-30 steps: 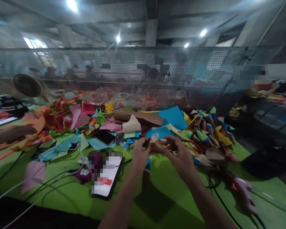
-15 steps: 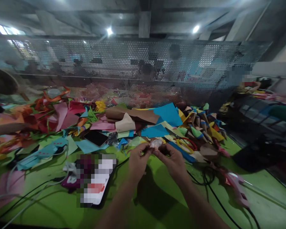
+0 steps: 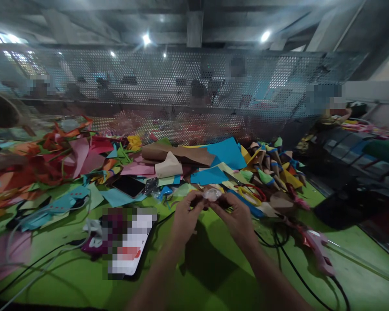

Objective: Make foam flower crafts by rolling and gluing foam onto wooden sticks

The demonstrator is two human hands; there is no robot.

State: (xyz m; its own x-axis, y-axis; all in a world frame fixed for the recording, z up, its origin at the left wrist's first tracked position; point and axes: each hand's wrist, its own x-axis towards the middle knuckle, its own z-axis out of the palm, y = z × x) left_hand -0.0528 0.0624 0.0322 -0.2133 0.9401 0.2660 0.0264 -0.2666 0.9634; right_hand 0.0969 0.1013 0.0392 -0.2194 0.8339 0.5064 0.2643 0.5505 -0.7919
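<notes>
Between the fingertips of both my hands is a small, clear, crumpled piece of plastic (image 3: 212,194), raised a little above the green table (image 3: 168,276). My left hand (image 3: 186,216) pinches it from the left, fingers closed. My right hand (image 3: 236,216) pinches from the right, thumb pressed near it. Something brownish shows under the plastic, too dark to make out. Just beyond my right hand lie yellow-handled scissors (image 3: 251,196) and a blue strip (image 3: 246,203). A small clear packet (image 3: 151,188) lies beyond my left hand.
A lit phone (image 3: 134,246) and cables lie at left, a dark phone (image 3: 128,185) behind. A pink glue gun (image 3: 320,252) with a black cord rests at right. Coloured paper scraps (image 3: 81,155) and brown paper cones (image 3: 272,164) line the back, before a perforated metal screen (image 3: 168,82).
My hands have drawn closer together around the plastic, and my right fingers, spread earlier, have closed in. The view has shifted right and slightly down.
</notes>
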